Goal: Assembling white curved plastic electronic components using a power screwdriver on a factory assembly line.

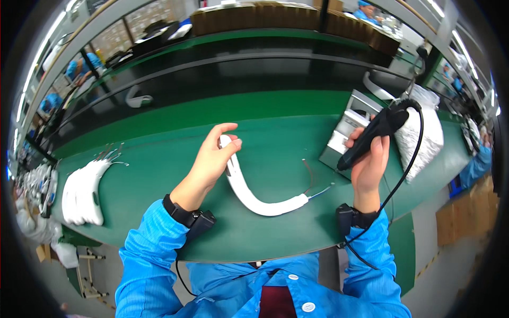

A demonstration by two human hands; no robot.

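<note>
My left hand point(208, 163) is closed around the upper end of a white curved handle-like piece point(252, 200), thumb and fingers pinching it. The piece bends in a J over the green work table point(275, 238), its lower end pointing right. Thin red-brown and blue wires point(321, 191) come out of that end. My right hand point(369, 170) grips a black electric screwdriver point(375, 133), its tip slanting down to the left, apart from the white piece. A cable runs from the tool's upper end down past my right wrist.
A silver metal box-like device point(334, 151) stands beside my right hand, with a clear bag of small pieces point(424, 140) to its right. Several similar white pieces point(82, 195) lie stacked at left. A black conveyor point(222, 77) beyond the table carries white pieces point(139, 99). Other people work farther off.
</note>
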